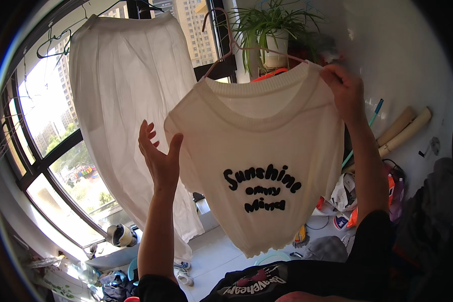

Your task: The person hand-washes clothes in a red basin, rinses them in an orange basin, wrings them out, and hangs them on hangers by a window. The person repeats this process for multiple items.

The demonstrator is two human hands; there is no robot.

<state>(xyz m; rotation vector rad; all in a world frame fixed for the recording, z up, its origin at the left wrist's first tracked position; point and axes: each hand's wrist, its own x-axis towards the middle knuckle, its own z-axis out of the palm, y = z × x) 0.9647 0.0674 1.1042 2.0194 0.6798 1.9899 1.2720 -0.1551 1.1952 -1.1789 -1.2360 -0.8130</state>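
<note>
A white short-sleeved knit top (256, 147) with black lettering on its front hangs from a thin pink clothes hanger (230, 45). My right hand (343, 88) grips the top's shoulder near the hanger's right end. My left hand (160, 154) is raised beside the other sleeve with fingers and thumb apart, holding nothing. Whether its thumb brushes the sleeve, I cannot tell. The hanger's hook points up, and no rail shows inside it. Behind my left hand hangs a long white skirt (132, 94), its waistband up near the window top.
Dark hangers (54, 47) hang at upper left before the window (68, 151). A potted spider plant (275, 41) stands behind the top. Rolled tubes (406, 132) lean on the right wall, above bags and clutter. Shoes (183, 275) and a teal basin (273, 258) are on the tiled floor.
</note>
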